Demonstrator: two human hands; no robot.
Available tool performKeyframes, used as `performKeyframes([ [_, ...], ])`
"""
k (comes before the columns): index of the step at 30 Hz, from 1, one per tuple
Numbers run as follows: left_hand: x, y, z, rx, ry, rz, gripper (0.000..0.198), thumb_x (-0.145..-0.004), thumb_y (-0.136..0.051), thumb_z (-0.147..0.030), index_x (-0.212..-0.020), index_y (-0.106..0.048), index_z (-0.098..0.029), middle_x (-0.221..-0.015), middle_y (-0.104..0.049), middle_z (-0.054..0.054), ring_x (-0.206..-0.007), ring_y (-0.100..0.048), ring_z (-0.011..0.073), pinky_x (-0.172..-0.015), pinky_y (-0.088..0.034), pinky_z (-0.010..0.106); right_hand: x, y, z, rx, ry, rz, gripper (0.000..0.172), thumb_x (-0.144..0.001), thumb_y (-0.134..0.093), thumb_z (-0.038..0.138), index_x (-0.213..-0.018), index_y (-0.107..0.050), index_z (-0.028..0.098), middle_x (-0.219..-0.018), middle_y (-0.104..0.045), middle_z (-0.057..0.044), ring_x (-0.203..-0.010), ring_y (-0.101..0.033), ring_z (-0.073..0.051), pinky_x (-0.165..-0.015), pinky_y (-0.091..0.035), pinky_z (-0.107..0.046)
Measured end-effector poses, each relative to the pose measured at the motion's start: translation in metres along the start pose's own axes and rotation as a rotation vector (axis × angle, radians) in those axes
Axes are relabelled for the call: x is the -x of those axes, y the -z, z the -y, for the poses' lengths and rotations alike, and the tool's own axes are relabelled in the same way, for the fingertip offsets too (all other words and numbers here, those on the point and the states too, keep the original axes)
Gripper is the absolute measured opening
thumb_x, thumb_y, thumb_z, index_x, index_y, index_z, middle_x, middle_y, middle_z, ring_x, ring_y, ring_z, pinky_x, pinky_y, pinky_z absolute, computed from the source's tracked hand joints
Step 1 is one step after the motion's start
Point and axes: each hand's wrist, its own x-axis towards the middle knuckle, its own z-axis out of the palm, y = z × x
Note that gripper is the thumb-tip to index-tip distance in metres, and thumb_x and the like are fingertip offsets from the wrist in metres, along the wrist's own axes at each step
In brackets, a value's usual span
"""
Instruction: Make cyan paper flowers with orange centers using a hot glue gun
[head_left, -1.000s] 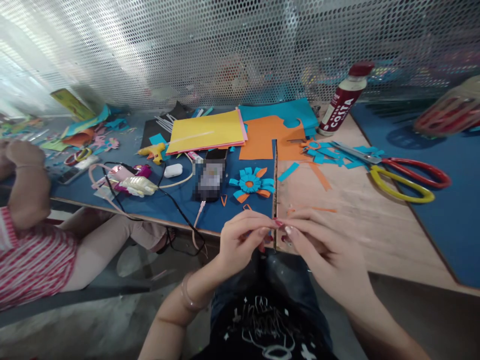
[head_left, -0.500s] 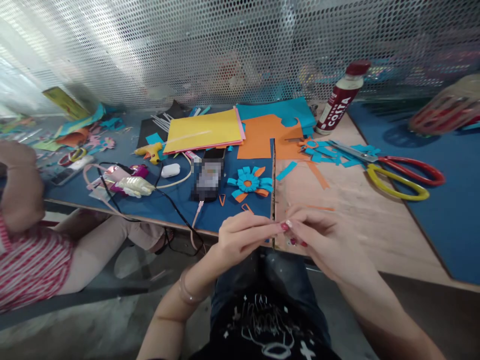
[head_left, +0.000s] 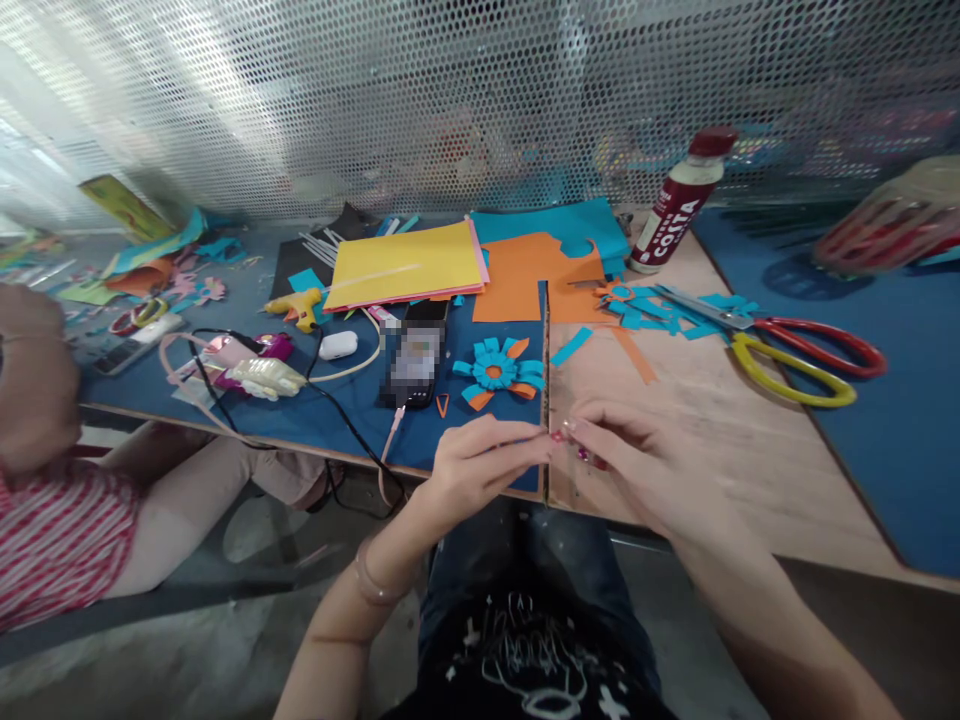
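Note:
My left hand (head_left: 480, 462) and my right hand (head_left: 637, 460) meet fingertip to fingertip over the table's front edge. Both are closed in a pinch; whatever lies between the fingertips is too small and covered to make out. Just beyond them rests a blue and orange paper flower (head_left: 495, 373) with a curled, fringed centre. Beside it are a small folded orange strip (head_left: 442, 405) and a loose blue strip (head_left: 571, 346). A longer orange strip (head_left: 636, 356) lies on the bare wood past my right hand.
Scissors (head_left: 795, 350) with red and yellow handles lie at right, near a Costa bottle (head_left: 675, 205). Yellow paper (head_left: 409, 265), orange paper (head_left: 510, 285), a phone (head_left: 414, 365), a yellow glue gun (head_left: 298, 307) and cables (head_left: 352, 425) spread across the table. Another person's arm (head_left: 34, 370) is at far left.
My hands have shifted slightly up and left, still meeting at the fingertips. Small orange strips near them are now hidden from sight. The other person's arm at left has moved.

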Motion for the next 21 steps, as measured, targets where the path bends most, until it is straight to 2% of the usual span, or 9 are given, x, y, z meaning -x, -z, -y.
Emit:
performKeyframes([
  [2, -0.003, -0.002, -0.007, 0.154, 0.224, -0.066, 0.016, -0.088, -0.069, -0.014, -0.101, -0.075, -0.02, -0.098, -0.074, 0.005, -0.079, -0.071, 0.0124, -0.067, -0.061, 0.023, 0.003, -0.002, -0.001, 0.094, 0.052, -0.07, 0.02, -0.092, -0.06, 0.034, -0.077, -0.067, 0.022, -0.075, -0.063, 0.0, -0.069, -0.059, -0.012, -0.062, -0.048, -0.025],
  [3, -0.004, -0.003, -0.01, 0.263, 0.364, -0.087, 0.012, -0.087, -0.07, -0.016, -0.097, -0.076, -0.02, -0.094, -0.073, 0.004, -0.069, -0.069, 0.0101, -0.059, -0.059, 0.02, 0.005, -0.004, -0.001, 0.168, 0.109, -0.131, 0.016, -0.092, -0.061, 0.031, -0.081, -0.068, 0.022, -0.079, -0.065, 0.0, -0.073, -0.061, -0.013, -0.063, -0.049, -0.026],
  [5, -0.007, -0.005, -0.017, 0.508, 0.614, -0.106, 0.007, -0.086, -0.072, -0.022, -0.089, -0.077, -0.019, -0.088, -0.071, 0.003, -0.048, -0.061, 0.0049, -0.04, -0.05, 0.015, 0.012, -0.008, 0.001, 0.322, 0.266, -0.243, 0.007, -0.091, -0.063, 0.024, -0.089, -0.07, 0.024, -0.087, -0.066, -0.001, -0.08, -0.064, -0.014, -0.066, -0.051, -0.027],
  [7, -0.008, -0.006, -0.021, 0.724, 0.751, -0.098, 0.009, -0.083, -0.075, -0.026, -0.083, -0.077, -0.017, -0.086, -0.069, 0.002, -0.039, -0.055, 0.0024, -0.032, -0.043, 0.014, 0.017, -0.011, 0.003, 0.422, 0.449, -0.26, 0.012, -0.089, -0.065, 0.016, -0.095, -0.07, 0.025, -0.091, -0.066, -0.001, -0.082, -0.064, -0.014, -0.067, -0.051, -0.027],
  [11, -0.01, 0.0, -0.024, 0.938, 0.842, -0.041, 0.017, -0.079, -0.078, -0.032, -0.077, -0.076, -0.015, -0.081, -0.067, 0.001, -0.037, -0.053, 0.0019, -0.03, -0.04, 0.012, 0.022, -0.011, 0.011, 0.548, 0.737, -0.17, 0.025, -0.089, -0.061, 0.005, -0.102, -0.069, 0.026, -0.086, -0.066, 0.0, -0.079, -0.06, -0.013, -0.069, -0.05, -0.028],
  [14, -0.013, 0.012, -0.026, 0.962, 0.972, 0.137, 0.023, -0.074, -0.082, -0.034, -0.07, -0.074, -0.013, -0.076, -0.065, 0.001, -0.038, -0.053, 0.0023, -0.031, -0.041, 0.012, 0.027, -0.008, 0.014, 0.686, 0.755, -0.149, 0.019, -0.091, -0.061, 0.009, -0.101, -0.068, 0.024, -0.083, -0.069, 0.001, -0.081, -0.058, -0.013, -0.071, -0.048, -0.029],
  [17, -0.016, 0.022, -0.03, 0.906, 1.076, 0.347, 0.023, -0.074, -0.082, -0.033, -0.071, -0.075, -0.012, -0.077, -0.066, 0.003, -0.043, -0.056, 0.003, -0.034, -0.044, 0.011, 0.035, -0.007, 0.012, 0.771, 0.77, -0.044, 0.015, -0.097, -0.053, 0.012, -0.103, -0.065, 0.02, -0.083, -0.071, 0.001, -0.077, -0.058, -0.012, -0.069, -0.047, -0.03],
  [19, -0.015, 0.024, -0.032, 0.905, 1.097, 0.399, 0.026, -0.075, -0.081, -0.037, -0.072, -0.075, -0.012, -0.08, -0.067, 0.004, -0.044, -0.058, 0.0036, -0.035, -0.044, 0.011, 0.04, -0.006, 0.008, 0.791, 0.867, 0.011, 0.022, -0.097, -0.046, 0.008, -0.105, -0.063, 0.017, -0.084, -0.071, -0.001, -0.077, -0.059, -0.013, -0.07, -0.046, -0.033],
  [21, -0.014, 0.027, -0.034, 0.995, 1.078, 0.428, 0.032, -0.077, -0.078, -0.044, -0.076, -0.075, -0.012, -0.077, -0.067, 0.004, -0.044, -0.059, 0.0056, -0.033, -0.042, 0.013, 0.043, -0.005, 0.003, 0.807, 0.918, 0.036, 0.024, -0.093, -0.047, 0.005, -0.105, -0.064, 0.018, -0.084, -0.07, -0.002, -0.078, -0.06, -0.015, -0.071, -0.046, -0.034],
])
